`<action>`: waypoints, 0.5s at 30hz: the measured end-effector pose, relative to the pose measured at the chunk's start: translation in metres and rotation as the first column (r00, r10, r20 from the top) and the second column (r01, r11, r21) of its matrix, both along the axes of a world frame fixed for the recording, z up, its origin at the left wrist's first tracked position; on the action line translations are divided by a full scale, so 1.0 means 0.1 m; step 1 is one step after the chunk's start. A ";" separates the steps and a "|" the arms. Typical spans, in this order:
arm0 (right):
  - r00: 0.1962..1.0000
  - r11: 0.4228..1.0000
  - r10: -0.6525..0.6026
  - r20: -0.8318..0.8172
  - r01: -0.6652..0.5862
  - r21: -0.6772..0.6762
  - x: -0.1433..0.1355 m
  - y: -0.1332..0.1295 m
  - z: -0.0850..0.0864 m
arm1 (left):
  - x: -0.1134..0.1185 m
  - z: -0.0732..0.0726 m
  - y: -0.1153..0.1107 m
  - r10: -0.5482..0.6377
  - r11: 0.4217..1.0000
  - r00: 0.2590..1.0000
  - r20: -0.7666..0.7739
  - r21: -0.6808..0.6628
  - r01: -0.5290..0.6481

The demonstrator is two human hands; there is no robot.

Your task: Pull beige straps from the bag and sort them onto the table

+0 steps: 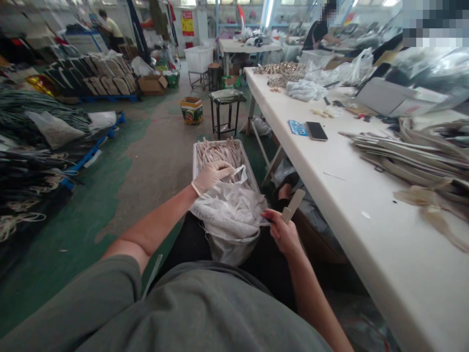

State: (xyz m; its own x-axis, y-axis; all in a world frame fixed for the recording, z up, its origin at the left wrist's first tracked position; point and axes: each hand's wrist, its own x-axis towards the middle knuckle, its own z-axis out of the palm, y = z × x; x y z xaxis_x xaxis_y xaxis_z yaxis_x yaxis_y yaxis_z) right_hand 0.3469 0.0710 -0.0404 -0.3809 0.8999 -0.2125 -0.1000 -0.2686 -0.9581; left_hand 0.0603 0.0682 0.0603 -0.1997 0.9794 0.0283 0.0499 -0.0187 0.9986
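1. Grey-green T-shirt cloth (205, 303) fills the near foreground, above dark trousers; a crumpled white woven-plastic bag (234, 220) sits between the thighs, at the near end of a pale rectangular plastic tub (194, 159) filled with thin beige strips (218, 152).
2. The left hand (213, 177), in a white glove, reaches over the bag's far edge with fingers bent close together beside a raised white flap; whether they grip it, I cannot tell.
3. The right hand (283, 231), bare, has its fingers closed on flat beige strip pieces (295, 201), two ends of which stick up; its fingertips meet the bag's right side.
4. A long white table (351, 215) runs along the right. It carries one dark-screened phone (316, 131), one blue-and-white card (297, 128) just beside it, one bundle of grey-beige straps (403, 151), and farther off, heaped gold and silver-coloured pieces (284, 69).
5. Beyond the tub, the worn green-and-grey floor (146, 127) holds one black-legged stool (227, 96), one yellow-and-green carton (191, 111) and one open brown cardboard box (152, 84).
6. Two blue pallets (110, 98) bear stacked goods at left. Two people (318, 34) show in the background; the upper right corner is pixelated.
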 end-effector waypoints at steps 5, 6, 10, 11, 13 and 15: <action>0.999 0.985 -0.018 -0.032 0.023 0.171 -0.30 0.02 0.54 | 0.28 0.22 -0.35 -0.155 0.987 0.987 0.043 -0.044 0.157; 0.998 0.975 -0.044 -0.046 0.053 0.216 -0.32 0.03 0.61 | 0.31 0.24 -0.41 -0.193 0.979 0.981 0.030 -0.062 0.195; 0.985 0.967 0.147 -0.091 -0.123 0.223 -0.39 0.03 0.82 | 0.35 0.34 -0.52 -0.359 0.929 0.932 -0.051 -0.118 0.351; 0.973 0.959 0.219 -0.069 -0.202 0.197 -0.41 0.01 0.84 | 0.34 0.38 -0.51 -0.376 0.923 0.923 -0.077 -0.115 0.367; 0.950 0.942 0.312 -0.021 -0.307 0.132 -0.47 -0.05 0.85 | 0.28 0.48 -0.45 -0.354 0.935 0.923 -0.152 -0.075 0.346; 0.936 0.934 0.351 -0.007 -0.349 0.076 -0.49 -0.13 0.80 | 0.14 0.59 -0.36 -0.240 0.968 0.938 -0.252 0.012 0.251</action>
State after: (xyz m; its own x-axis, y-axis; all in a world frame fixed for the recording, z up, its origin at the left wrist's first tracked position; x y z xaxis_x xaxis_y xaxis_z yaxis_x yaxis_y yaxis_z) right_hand 0.2983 0.0583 0.0400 -0.6781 0.7214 -0.1404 -0.0322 -0.2200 -0.9750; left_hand 0.0745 0.0321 0.1194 0.0652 0.9939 0.0895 0.2828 -0.1044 0.9535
